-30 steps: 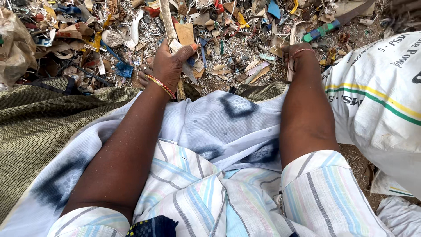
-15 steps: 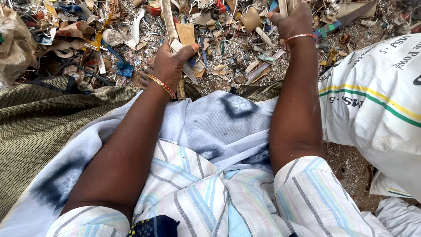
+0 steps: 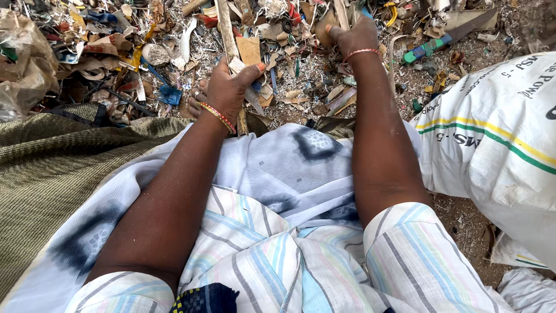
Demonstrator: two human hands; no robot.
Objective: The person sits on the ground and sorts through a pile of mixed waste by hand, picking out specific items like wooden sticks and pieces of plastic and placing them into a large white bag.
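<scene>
Lying all around: a heap of mixed scrap litter (image 3: 301,87) on the ground, a white woven sack with green and yellow stripes (image 3: 498,150) crowding the right arm, an olive ribbed cloth (image 3: 52,162) spreading at left. Gripping a bundle of flat brown cardboard and wood strips (image 3: 243,64) in the closed left hand (image 3: 226,93). Resting fingers-down in the litter, farther out, the right hand (image 3: 353,37); grasp impossible to tell.
</scene>
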